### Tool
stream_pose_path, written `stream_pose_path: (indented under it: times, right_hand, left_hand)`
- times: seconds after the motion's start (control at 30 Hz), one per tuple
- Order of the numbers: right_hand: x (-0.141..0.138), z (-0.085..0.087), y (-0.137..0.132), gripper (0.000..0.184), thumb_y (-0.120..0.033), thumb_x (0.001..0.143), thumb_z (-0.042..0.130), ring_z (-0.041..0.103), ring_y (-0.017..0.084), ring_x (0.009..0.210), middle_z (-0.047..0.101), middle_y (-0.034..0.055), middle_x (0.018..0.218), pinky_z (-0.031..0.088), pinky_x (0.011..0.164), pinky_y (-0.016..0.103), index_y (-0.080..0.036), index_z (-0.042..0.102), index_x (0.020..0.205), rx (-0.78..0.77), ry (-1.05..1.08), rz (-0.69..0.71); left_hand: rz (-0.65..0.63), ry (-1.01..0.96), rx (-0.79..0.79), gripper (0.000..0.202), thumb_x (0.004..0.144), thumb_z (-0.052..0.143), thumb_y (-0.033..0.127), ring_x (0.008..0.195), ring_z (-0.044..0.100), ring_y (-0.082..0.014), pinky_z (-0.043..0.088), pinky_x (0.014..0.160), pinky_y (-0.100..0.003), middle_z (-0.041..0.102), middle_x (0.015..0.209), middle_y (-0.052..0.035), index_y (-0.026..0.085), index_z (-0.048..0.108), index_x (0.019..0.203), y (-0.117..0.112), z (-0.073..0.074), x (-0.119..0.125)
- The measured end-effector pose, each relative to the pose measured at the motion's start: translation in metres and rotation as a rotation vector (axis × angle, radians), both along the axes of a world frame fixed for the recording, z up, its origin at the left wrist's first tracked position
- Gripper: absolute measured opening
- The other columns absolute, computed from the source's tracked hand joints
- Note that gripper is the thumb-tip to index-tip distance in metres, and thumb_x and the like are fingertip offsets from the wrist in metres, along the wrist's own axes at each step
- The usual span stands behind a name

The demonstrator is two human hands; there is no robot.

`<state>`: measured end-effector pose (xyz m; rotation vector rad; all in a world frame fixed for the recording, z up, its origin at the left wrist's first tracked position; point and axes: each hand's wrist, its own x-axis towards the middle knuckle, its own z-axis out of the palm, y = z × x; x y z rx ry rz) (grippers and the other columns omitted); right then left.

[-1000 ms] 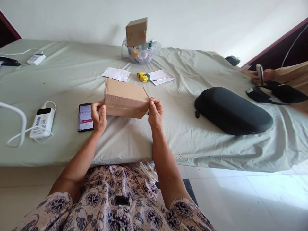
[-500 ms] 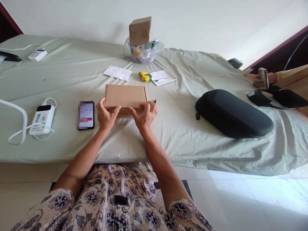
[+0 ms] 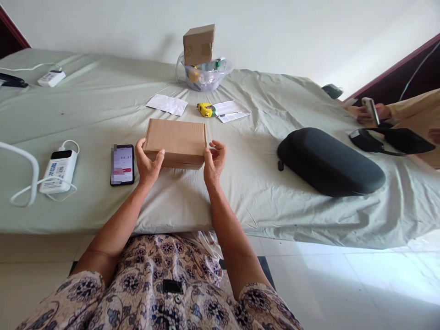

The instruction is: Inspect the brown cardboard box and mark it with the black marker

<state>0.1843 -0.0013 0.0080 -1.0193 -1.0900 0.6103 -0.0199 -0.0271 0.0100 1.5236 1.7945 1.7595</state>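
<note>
A flat brown cardboard box lies closed on the grey-green bed sheet in front of me. My left hand grips its near left corner, thumb on the front face. My right hand cups the near right corner, fingers curled against the side. A black phone with a lit timer screen lies just left of my left hand.
A white power bank with a cable lies far left. A long black case sits to the right. Beyond the box are papers, a yellow tape measure and a clear bowl topped by a small carton. Another person's hand holds a phone at far right.
The box was held tilted up a second ago, then laid flat on the sheet. My hands slid from the top edge to its two near corners.
</note>
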Motion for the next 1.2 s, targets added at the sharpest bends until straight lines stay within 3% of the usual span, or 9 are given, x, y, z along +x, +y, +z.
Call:
stream_pose_path:
  times: [0.17,0.3,0.43,0.63,0.77,0.9,1.07,1.2]
  right_hand:
    - [0.011,-0.002,0.010,0.045,-0.054,0.085,0.064,0.051,0.009,0.068,0.054,-0.0037,0.083,0.043,0.062,0.022,-0.027,0.056,0.119,-0.037,0.092,0.108]
    - [0.015,-0.001,0.009,0.065,-0.060,0.087,0.062,0.042,0.010,0.057,0.043,-0.0072,0.068,0.039,0.056,0.024,-0.029,0.049,0.142,-0.034,0.072,0.118]
    - [0.018,0.005,0.003,0.070,-0.063,0.089,0.060,0.035,0.010,0.049,0.041,-0.0080,0.063,0.036,0.050,0.025,-0.033,0.043,0.151,-0.049,0.050,0.159]
    - [0.022,0.009,0.000,0.062,-0.064,0.090,0.059,0.030,0.010,0.046,0.033,-0.0091,0.056,0.034,0.046,0.025,-0.034,0.053,0.144,-0.036,0.032,0.223]
    - [0.025,0.007,0.002,0.054,-0.066,0.089,0.059,0.031,0.010,0.046,0.035,-0.0089,0.056,0.035,0.049,0.026,-0.032,0.061,0.131,-0.014,0.004,0.218]
    - [0.027,0.005,0.003,0.046,-0.066,0.088,0.061,0.032,0.009,0.049,0.033,-0.0095,0.056,0.034,0.053,0.025,-0.028,0.063,0.113,0.020,-0.035,0.174]
    - [0.029,0.006,0.003,0.039,-0.063,0.089,0.061,0.039,0.009,0.058,0.041,-0.0067,0.066,0.038,0.060,0.025,-0.024,0.059,0.088,0.098,-0.058,0.066]
    - [0.026,0.005,0.004,0.040,-0.061,0.090,0.060,0.042,0.010,0.062,0.045,-0.0049,0.071,0.039,0.063,0.027,-0.023,0.054,0.080,0.117,-0.070,0.048]
  left_hand:
    - [-0.110,-0.027,0.042,0.068,0.076,0.071,0.040,0.130,0.054,-0.0268,0.043,0.116,-0.042,0.053,0.137,-0.0150,0.018,0.041,0.133,-0.003,-0.004,-0.004]
    - [-0.189,-0.008,0.058,0.084,0.074,0.074,0.043,0.138,0.049,-0.0288,0.043,0.116,-0.045,0.047,0.145,-0.0165,0.020,0.034,0.144,-0.001,-0.008,-0.011]
    - [-0.218,0.026,0.054,0.097,0.072,0.079,0.050,0.125,0.057,-0.0274,0.047,0.112,-0.047,0.054,0.136,-0.0149,0.022,0.029,0.151,0.002,-0.008,-0.017]
    - [-0.183,-0.035,0.002,0.100,0.076,0.071,0.071,0.091,0.065,-0.0195,0.056,0.089,-0.037,0.063,0.099,-0.0068,0.020,0.035,0.153,0.007,-0.006,-0.030]
    - [-0.150,-0.038,-0.018,0.084,0.080,0.061,0.079,0.076,0.060,-0.0135,0.052,0.076,-0.027,0.061,0.081,-0.0009,0.020,0.056,0.140,0.004,0.003,-0.037]
    - [-0.062,0.066,-0.004,0.080,0.087,0.048,0.081,0.065,0.053,-0.0115,0.046,0.068,-0.024,0.059,0.069,0.0006,0.019,0.062,0.136,-0.001,0.011,-0.038]
    - [-0.074,0.216,0.039,0.081,0.092,0.035,0.078,0.080,0.064,-0.0167,0.051,0.080,-0.028,0.072,0.093,-0.0092,0.018,0.062,0.139,-0.004,0.013,-0.034]
    - [-0.100,0.229,0.080,0.080,0.094,0.035,0.075,0.097,0.068,-0.0192,0.053,0.093,-0.030,0.071,0.121,-0.0150,0.017,0.057,0.144,-0.004,0.012,-0.032]
